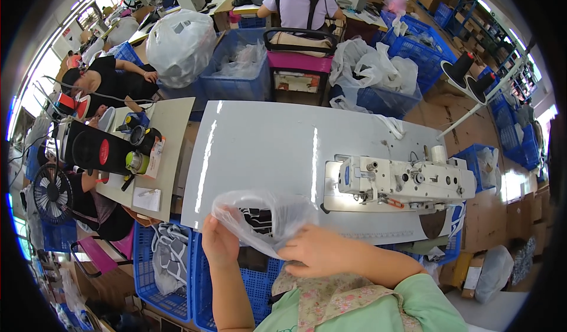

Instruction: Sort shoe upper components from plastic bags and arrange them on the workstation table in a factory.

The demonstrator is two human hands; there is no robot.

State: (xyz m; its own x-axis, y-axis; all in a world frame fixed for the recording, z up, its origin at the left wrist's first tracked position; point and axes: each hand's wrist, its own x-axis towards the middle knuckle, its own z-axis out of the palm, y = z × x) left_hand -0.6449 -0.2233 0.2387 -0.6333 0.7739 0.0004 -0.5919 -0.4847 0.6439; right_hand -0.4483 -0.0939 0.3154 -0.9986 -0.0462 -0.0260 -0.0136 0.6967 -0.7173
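From here I see a translucent plastic bag (295,211) at the glossy white bench's (260,149) near edge, striped black-and-white fabric (258,220) within its mouth. Fingers (290,253) closed, my left hand (220,240) pinches its rim and my right hand (316,252) grips its side.

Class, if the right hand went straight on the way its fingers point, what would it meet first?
The translucent plastic bag: the right hand seems to touch it. The left hand appears roughly beyond, though depth is unclear.

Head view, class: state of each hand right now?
Left hand: closed, holding the plastic bag.
Right hand: against the bag's right side; grip cannot be told.
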